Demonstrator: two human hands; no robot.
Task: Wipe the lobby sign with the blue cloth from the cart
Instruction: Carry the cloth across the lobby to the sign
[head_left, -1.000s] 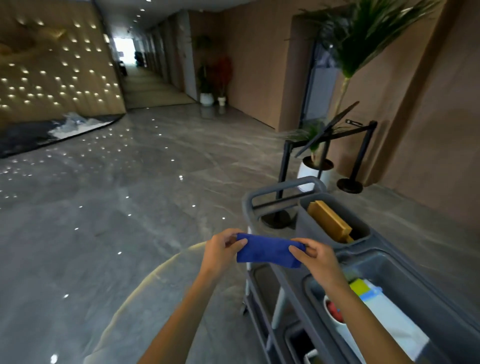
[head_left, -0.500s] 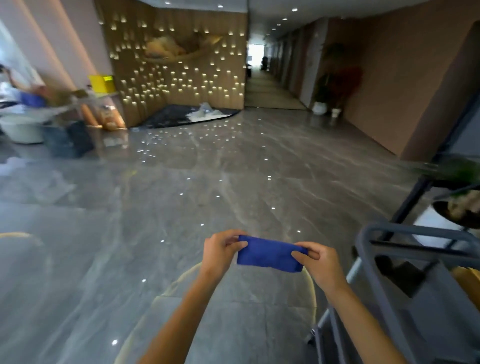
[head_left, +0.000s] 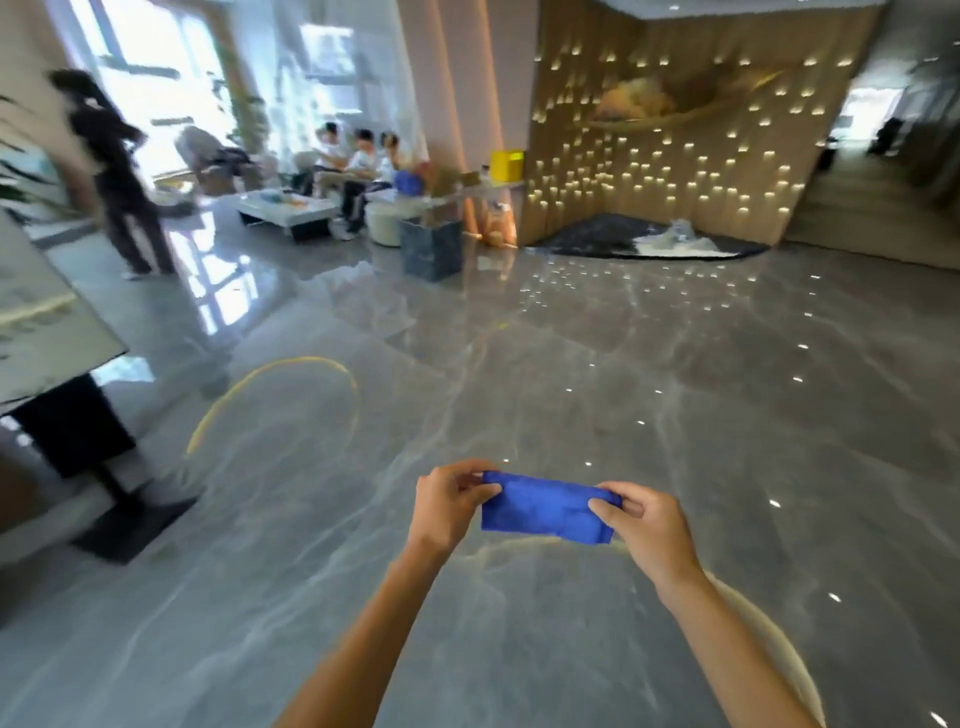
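Left hand (head_left: 445, 506): thumb and fingers pinched together on the left end of the blue cloth (head_left: 545, 509).
Right hand (head_left: 644, 525): thumb and fingers pinched together on the cloth's right end.
Blue cloth: folded into a flat strip, stretched level between both hands, held in the air above the floor (head_left: 597, 374), touching nothing else.
Lobby sign (head_left: 49, 317): far left of view, slanted pale panel on a black post and flat black base; well apart from the cloth; blurred, lettering unreadable.
Floor: grey polished stone, glossy, with light spots reflected.
Background: one person (head_left: 117, 171) standing at left, blurred.
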